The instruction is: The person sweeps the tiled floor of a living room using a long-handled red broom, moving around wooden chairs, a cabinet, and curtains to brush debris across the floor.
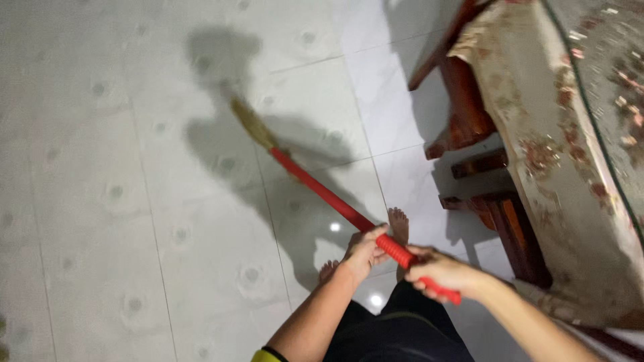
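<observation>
Broom (pixel 315 188): you grip its red handle at the near end, left hand (pixel 365 253) fingers wrapped just ahead of right hand (pixel 439 271), also clamped. Long axis runs up-left; bristle head, blurred, probably touches the tiled floor (pixel 134 201). Open floor left; draped surface (pixel 557 167) and wooden chair legs (pixel 469 114) close right.

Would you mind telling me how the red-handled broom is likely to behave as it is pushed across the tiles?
The broom probably stays stiff along its straight red handle. Its straw-coloured head looks soft and would likely flex. The ribbed section under the left hand and right hand should resist slipping.
</observation>
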